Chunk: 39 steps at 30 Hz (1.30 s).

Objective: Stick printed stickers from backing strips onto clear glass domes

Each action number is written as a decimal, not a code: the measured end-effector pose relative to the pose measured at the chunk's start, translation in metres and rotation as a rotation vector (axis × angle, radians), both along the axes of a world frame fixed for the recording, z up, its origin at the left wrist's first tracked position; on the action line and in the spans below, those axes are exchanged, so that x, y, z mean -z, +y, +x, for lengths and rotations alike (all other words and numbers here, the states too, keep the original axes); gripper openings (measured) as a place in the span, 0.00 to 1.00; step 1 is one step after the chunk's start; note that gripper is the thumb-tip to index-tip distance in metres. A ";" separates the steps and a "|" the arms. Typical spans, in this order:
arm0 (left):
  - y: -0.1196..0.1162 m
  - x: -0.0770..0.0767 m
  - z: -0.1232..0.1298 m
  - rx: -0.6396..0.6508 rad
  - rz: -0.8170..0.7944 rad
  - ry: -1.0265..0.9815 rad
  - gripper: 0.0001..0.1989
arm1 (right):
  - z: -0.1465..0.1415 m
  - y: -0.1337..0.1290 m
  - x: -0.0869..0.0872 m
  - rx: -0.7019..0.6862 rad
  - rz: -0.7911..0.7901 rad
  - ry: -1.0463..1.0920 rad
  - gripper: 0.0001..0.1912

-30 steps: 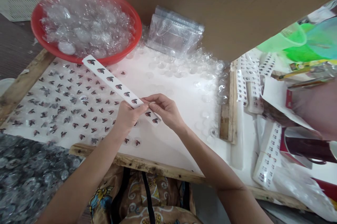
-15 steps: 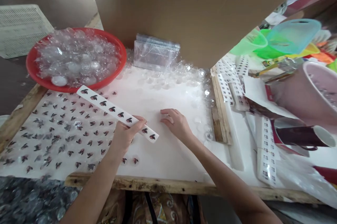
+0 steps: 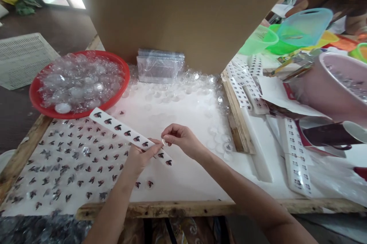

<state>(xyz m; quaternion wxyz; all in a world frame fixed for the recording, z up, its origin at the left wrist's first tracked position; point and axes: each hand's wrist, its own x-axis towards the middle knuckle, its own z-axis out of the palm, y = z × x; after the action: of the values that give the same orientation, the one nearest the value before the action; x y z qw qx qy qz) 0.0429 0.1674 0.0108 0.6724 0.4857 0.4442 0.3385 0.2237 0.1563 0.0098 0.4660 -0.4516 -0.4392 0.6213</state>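
My left hand (image 3: 143, 156) grips a white strip of stickers (image 3: 122, 130), printed with a row of small dark-and-pink figures. The strip slants from the red basin down toward the middle of the table. Close beside its lower part, my right hand (image 3: 183, 140) is closed in a pinch. A small clear disc (image 3: 163, 142) shows edge-on at its fingertips, right by my left thumb; its outline is partly hidden. Many clear pieces bearing the same figure (image 3: 91, 179) lie in rows on the white tabletop to the left. Plain clear discs (image 3: 213, 135) lie to the right.
A red basin (image 3: 126, 79) heaped with clear plastic pieces stands at the back left. Clear plastic boxes (image 3: 160, 68) lean before a large cardboard panel (image 3: 172, 10). Wooden edging (image 3: 237, 121), more sticker strips (image 3: 295, 156), a dark mug (image 3: 323, 134) and a pink tub (image 3: 315, 79) are on the right.
My right hand has moved left to the strip, and its spread fingers have closed into a pinch. My left hand still holds the strip. The view has shifted slightly.
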 end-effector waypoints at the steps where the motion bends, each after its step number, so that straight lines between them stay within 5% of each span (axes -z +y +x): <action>1: 0.000 0.002 0.000 -0.015 -0.002 0.039 0.13 | 0.005 0.003 0.002 0.029 -0.018 -0.009 0.12; 4: 0.001 0.005 -0.001 -0.031 -0.003 0.130 0.15 | 0.030 0.013 0.010 0.149 -0.042 -0.157 0.10; 8: 0.001 0.006 0.000 -0.025 -0.030 0.142 0.15 | 0.059 0.020 0.027 0.333 -0.027 -0.615 0.03; 13: 0.001 0.007 -0.001 -0.059 -0.043 0.138 0.15 | 0.067 0.032 0.032 0.221 0.163 -0.937 0.06; 18: 0.002 0.010 -0.001 -0.065 -0.063 0.130 0.15 | 0.071 0.083 0.028 0.302 0.319 -1.139 0.16; 23: 0.005 0.010 -0.002 -0.096 -0.088 0.136 0.16 | 0.068 0.114 0.040 0.162 0.346 -1.349 0.15; 28: 0.004 0.009 -0.002 -0.093 -0.107 0.136 0.16 | 0.072 0.106 0.042 0.199 0.366 -1.281 0.14; 34: 0.003 0.007 -0.001 -0.108 -0.107 0.131 0.16 | 0.091 0.096 0.023 0.224 -0.140 -0.815 0.07; 39: 0.003 0.006 0.000 -0.112 -0.105 0.139 0.16 | 0.102 0.083 0.013 0.202 -0.273 -0.710 0.03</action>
<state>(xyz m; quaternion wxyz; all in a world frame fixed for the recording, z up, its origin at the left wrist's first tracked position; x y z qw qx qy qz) 0.0432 0.1706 0.0051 0.6445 0.4464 0.5336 0.3171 0.3260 0.2392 -0.0034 0.2792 -0.7373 -0.4397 0.4302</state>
